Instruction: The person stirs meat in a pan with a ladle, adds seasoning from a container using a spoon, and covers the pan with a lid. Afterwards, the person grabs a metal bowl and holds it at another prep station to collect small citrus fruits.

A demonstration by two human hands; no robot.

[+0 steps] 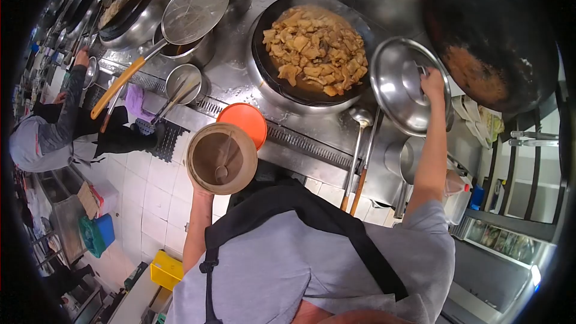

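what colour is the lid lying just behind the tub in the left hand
Orange-red, best seen in the head view: the round lid.

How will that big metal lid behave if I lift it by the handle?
The lid should stay stiff: it looks like domed sheet metal. Its shiny, smooth surface suggests the rim could be slippery. With one small handle near the centre, held by the right hand, it could tip if the grip loosens.

Bright interior; glare on steel bench (231,75), strong fisheye bending toward black rim, hazy patch upper middle, centre fairly sharp, edges softer.
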